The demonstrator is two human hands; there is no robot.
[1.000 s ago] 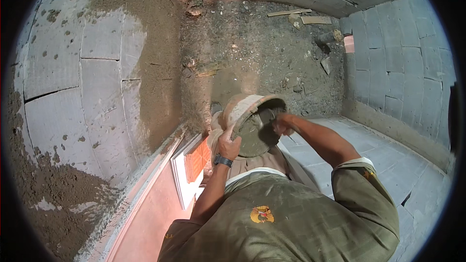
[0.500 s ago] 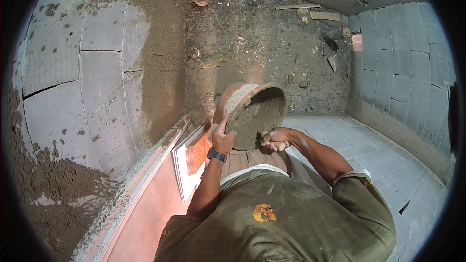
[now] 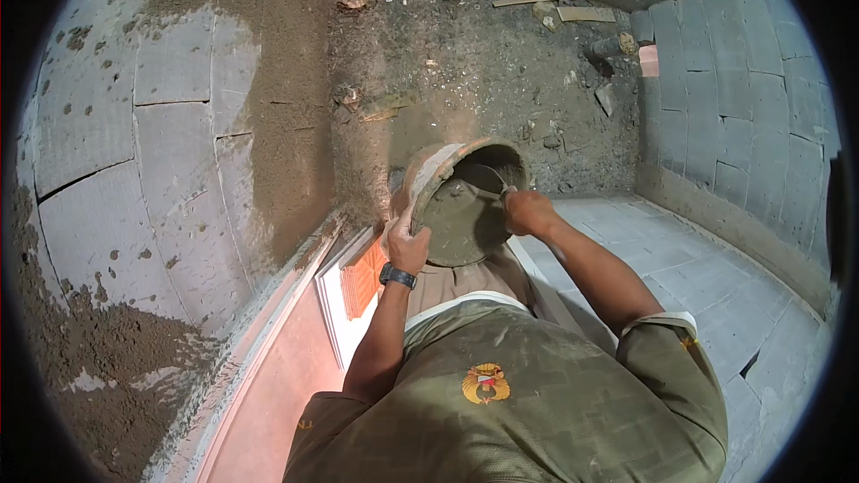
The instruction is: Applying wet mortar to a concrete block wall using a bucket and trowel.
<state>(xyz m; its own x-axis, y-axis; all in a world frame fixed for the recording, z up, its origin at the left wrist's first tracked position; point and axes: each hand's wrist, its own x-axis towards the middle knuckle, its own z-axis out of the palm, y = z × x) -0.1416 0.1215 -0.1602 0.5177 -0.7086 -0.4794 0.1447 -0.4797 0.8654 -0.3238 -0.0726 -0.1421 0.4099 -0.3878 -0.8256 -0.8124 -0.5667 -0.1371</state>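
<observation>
A mortar-smeared orange bucket [image 3: 428, 177] is tilted in front of my body, its mouth facing me. Wet grey mortar [image 3: 458, 225] lies inside it. My left hand [image 3: 409, 249] is closed on the bucket's left rim, with the thumb on the near side. At the right of the mouth, my right hand [image 3: 528, 212] is closed round the handle of what looks like a trowel. Its blade reaches into the bucket and is mostly hidden by shadow and mortar.
On the left, a block wall [image 3: 183, 206] is partly coated with wet mortar. Orange tiles or bricks [image 3: 362, 277] stand by my left forearm. Rubble and wood scraps lie on the dirt floor [image 3: 474, 63] ahead. Another block wall [image 3: 729, 107] rises on the right.
My right hand has moved up and away from me along the bucket's right side, turning palm down. The left hand keeps its hold; the view has shifted slightly.
</observation>
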